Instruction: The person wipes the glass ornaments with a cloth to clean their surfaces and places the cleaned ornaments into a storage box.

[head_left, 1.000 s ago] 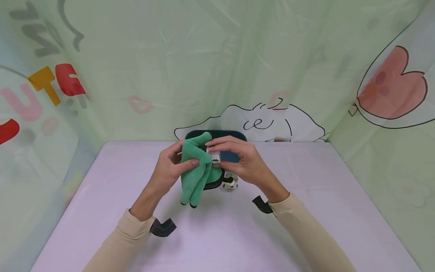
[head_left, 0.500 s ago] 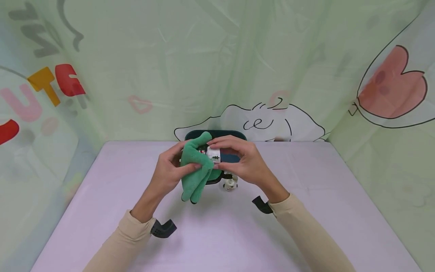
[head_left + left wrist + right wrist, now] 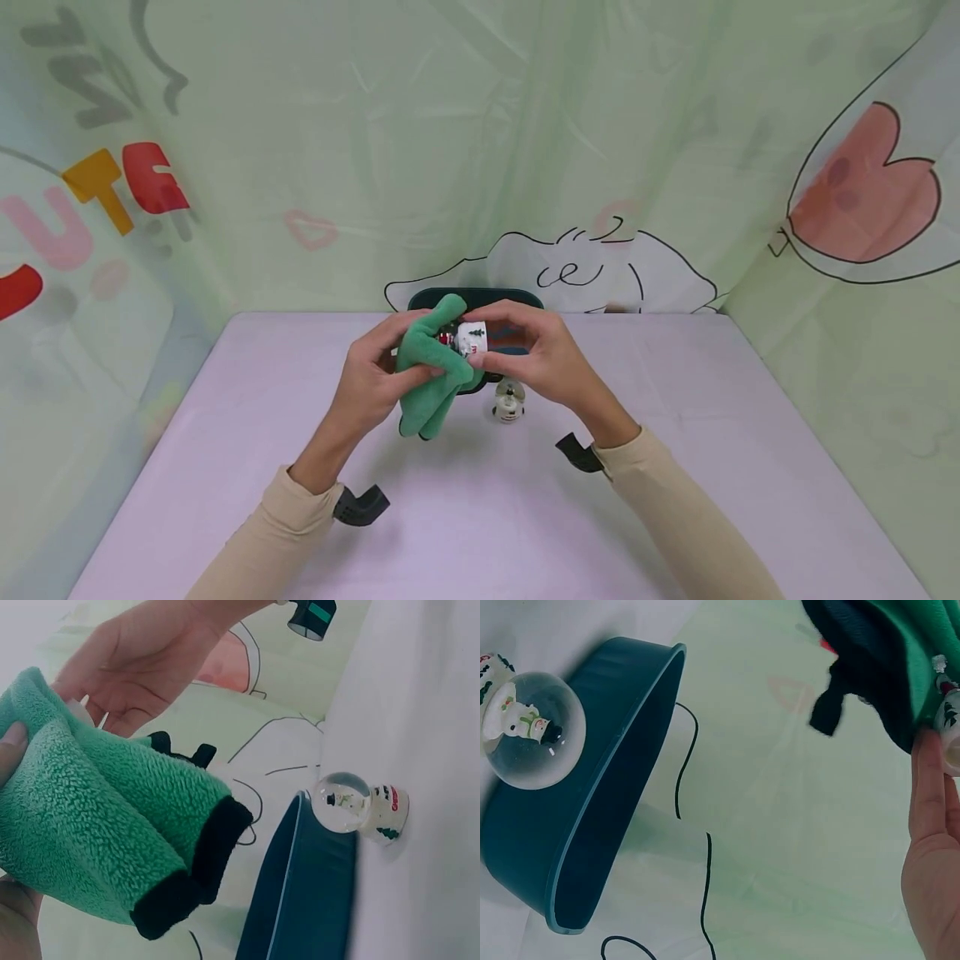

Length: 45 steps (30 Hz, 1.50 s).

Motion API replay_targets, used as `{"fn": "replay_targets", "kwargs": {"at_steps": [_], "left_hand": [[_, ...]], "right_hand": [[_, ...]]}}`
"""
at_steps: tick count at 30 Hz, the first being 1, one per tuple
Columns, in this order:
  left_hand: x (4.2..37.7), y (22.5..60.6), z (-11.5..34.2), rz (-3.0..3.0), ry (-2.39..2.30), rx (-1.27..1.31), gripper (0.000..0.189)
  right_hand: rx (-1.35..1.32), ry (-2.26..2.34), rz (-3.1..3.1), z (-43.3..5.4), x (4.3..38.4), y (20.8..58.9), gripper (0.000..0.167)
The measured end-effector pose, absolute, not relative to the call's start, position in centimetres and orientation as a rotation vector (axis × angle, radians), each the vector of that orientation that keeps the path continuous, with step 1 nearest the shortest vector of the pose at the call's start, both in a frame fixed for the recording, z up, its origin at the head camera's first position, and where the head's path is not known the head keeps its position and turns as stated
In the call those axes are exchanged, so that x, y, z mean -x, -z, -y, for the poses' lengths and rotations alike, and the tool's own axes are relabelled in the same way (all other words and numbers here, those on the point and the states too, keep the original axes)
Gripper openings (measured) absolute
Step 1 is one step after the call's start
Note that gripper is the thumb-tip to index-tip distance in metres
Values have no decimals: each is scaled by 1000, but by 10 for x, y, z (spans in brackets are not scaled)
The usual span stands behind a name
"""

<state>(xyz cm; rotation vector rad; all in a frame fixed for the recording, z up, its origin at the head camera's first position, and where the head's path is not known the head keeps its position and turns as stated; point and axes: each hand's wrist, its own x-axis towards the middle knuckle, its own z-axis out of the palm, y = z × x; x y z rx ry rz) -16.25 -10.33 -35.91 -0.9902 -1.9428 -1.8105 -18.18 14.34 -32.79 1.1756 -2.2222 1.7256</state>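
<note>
My left hand [image 3: 371, 367] holds a fuzzy green cloth [image 3: 427, 392] with black trim, thumb on top, folded around one end of a snow globe [image 3: 472, 337]. The globe's white base, printed with a small tree, points right, and red shows beside the cloth. Most of its glass is hidden in the folds. My right hand [image 3: 543, 350] grips that base between thumb and fingers. In the left wrist view the cloth [image 3: 97, 817] hangs in front of my right hand [image 3: 142, 667]. Both hands are raised above the table.
A second snow globe [image 3: 509, 404], with a snowman inside [image 3: 523, 721], stands on the table [image 3: 480, 517] just below the hands. Behind it is a dark blue-green bin [image 3: 536, 847], partly covered by the hands. A printed curtain [image 3: 337, 150] encloses the table's back and sides.
The cloth's lower ends have risen slightly. The snow globe in my hands has turned, so more of its printed base and red part shows. The second globe is less covered.
</note>
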Motion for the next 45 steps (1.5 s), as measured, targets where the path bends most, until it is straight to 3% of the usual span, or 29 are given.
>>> {"fn": "replay_targets", "kwargs": {"at_steps": [14,23,35,45], "left_hand": [[164,364,103,1952,1577,1020,59],[165,360,103,1900,1685,1023,61],[163,356,108,1918,1796,986,57],[164,355,111,1997,1963,839,54]], "right_hand": [[-972,-1841,2382,-144,181,325,29],[-1134,-1896,2225,-143,180,327,42],[-1348,-1617,2055,-139,181,331,54],[-1407,-1342,1991,-137,184,331,49]]}}
